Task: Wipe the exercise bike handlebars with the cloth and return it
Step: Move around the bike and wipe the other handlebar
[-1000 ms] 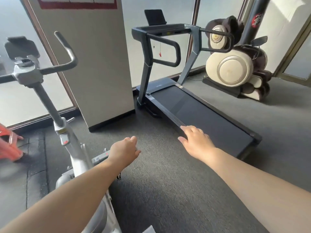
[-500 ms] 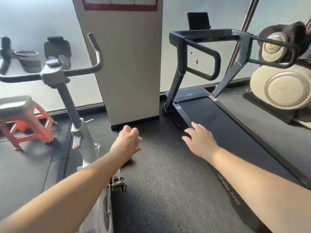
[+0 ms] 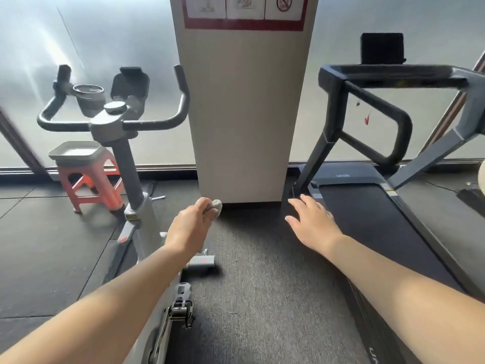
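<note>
The left hand [image 3: 190,227] curls around a small grey cloth [image 3: 214,205], bunched in the fingers with one end poking out toward the pillar [image 3: 244,114]; it is held in the air right of the bike [image 3: 136,206], below the handlebars [image 3: 154,124]. The handlebars run left to right, both ends bending upward. The right hand [image 3: 312,222] is spread, palm down, holding nothing, near the treadmill [image 3: 367,206]. The treadmill's logo is too blurred to read. A red-framed sign [image 3: 245,11] of pictograms sits on the pillar. An orange stool [image 3: 84,174] stands behind the bike.
</note>
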